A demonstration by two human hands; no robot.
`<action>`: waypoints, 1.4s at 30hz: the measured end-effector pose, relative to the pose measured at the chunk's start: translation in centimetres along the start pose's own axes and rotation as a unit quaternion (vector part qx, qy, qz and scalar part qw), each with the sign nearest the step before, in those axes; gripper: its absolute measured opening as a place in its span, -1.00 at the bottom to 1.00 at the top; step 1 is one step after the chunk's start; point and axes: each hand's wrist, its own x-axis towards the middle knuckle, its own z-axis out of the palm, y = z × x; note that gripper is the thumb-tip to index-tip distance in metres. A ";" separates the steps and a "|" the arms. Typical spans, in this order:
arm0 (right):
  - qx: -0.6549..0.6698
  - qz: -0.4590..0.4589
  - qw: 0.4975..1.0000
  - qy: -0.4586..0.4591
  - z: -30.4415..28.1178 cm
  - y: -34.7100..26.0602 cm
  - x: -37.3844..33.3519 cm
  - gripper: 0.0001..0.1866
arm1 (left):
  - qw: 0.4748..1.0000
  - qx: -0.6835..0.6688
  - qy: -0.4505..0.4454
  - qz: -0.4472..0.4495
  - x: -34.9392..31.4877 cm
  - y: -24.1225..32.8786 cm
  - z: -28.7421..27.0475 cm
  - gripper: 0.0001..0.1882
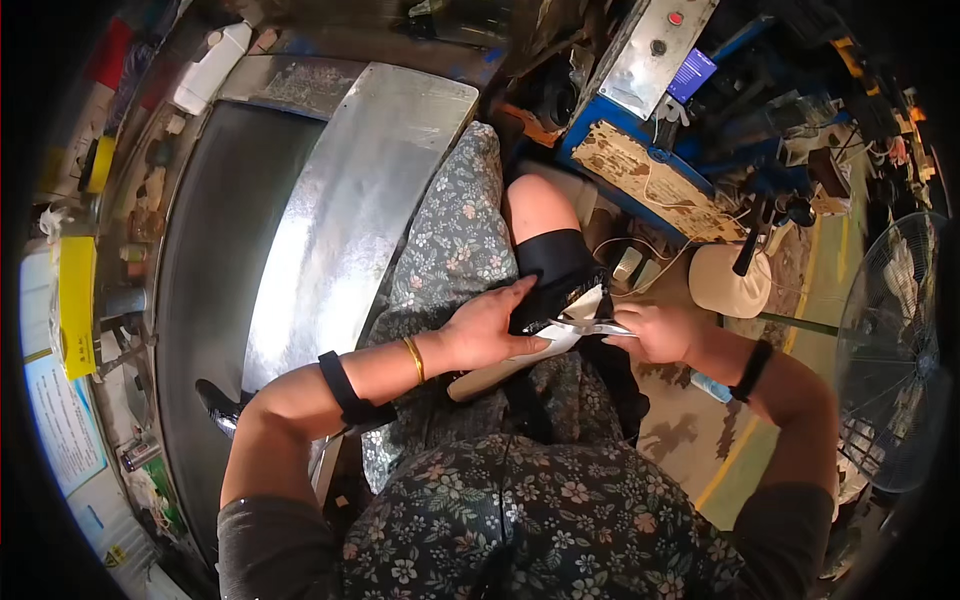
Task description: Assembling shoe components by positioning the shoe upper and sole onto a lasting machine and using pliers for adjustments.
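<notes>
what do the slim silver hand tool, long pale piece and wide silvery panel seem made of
Slim silver hand tool: probably polished metal, from its bright glints. Long pale piece: smooth, perhaps leather or plastic; its plain, even surface leaves this open. Wide silvery panel: apparently scuffed sheet metal, given its patchy sheen.

Near centre, the scissors (600, 327) are shiny metal beside a smooth, pale strip (563, 341). Floral cloth (540, 510) at six o'clock looks matt. At ten, a metal panel (350, 210) gleams, smooth and reflective, beside a matt dark belt (225, 240). The board (645, 180) at two looks rough, flaking; the shoe (218, 406) at eight is glossy.
</notes>
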 end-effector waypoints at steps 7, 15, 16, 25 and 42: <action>-0.065 -0.088 0.988 0.105 1.5 2.9 1.4 -0.76 | 0.998 -0.043 0.046 -0.002 1.9 -1.4 0.1 -0.07; -0.180 0.013 0.979 0.092 0.5 -1.9 -2.0 -0.75 | 0.976 -0.159 -0.007 -0.146 3.8 0.5 0.8 0.02; -0.146 0.018 0.985 0.087 -0.3 -3.1 -2.6 -0.69 | 0.984 -0.104 -0.009 -0.147 3.7 0.9 0.7 0.04; 0.126 0.284 0.942 0.126 0.7 -11.2 -1.3 -0.65 | 0.986 0.158 -0.026 -0.039 2.1 1.6 1.1 0.08; -0.116 -0.074 0.988 0.068 2.2 -8.4 32.0 -0.50 | 0.975 0.117 -0.166 0.086 -10.7 -1.6 -6.3 0.14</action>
